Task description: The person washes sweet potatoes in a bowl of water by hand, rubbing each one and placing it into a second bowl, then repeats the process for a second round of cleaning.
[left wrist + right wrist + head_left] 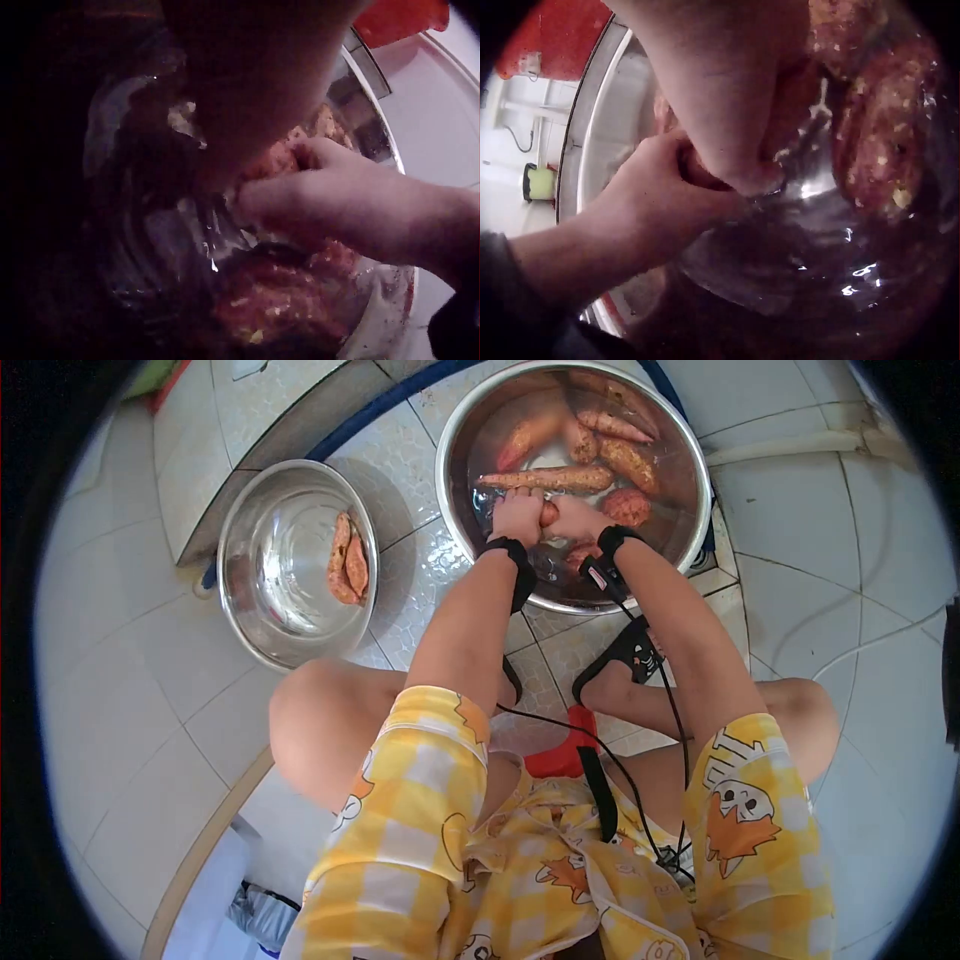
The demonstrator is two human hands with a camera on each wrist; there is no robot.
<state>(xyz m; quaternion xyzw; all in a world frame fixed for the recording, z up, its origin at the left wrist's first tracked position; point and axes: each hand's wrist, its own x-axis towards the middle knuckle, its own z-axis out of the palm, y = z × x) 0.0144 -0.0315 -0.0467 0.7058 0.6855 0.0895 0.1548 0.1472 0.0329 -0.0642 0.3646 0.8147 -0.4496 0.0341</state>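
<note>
Both hands are together in the water of a large steel basin (446,470). My left hand (518,515) grips a sweet potato (549,513), its reddish end showing between the hands. From the other side my right hand (578,518) holds the same sweet potato, its thumb and fingers curled in the left wrist view. Most of the held piece is hidden by the hands and water. Several more sweet potatoes lie around them, among them a long one (560,479) just beyond the fingers and a round reddish one (626,507) beside the right hand.
A smaller steel bowl (240,580) stands to the left on the tiled floor (400,580), with a few sweet potatoes (345,560) inside. A black cable (610,755) runs from the right wrist down to the lap. A red object (565,755) shows between the legs.
</note>
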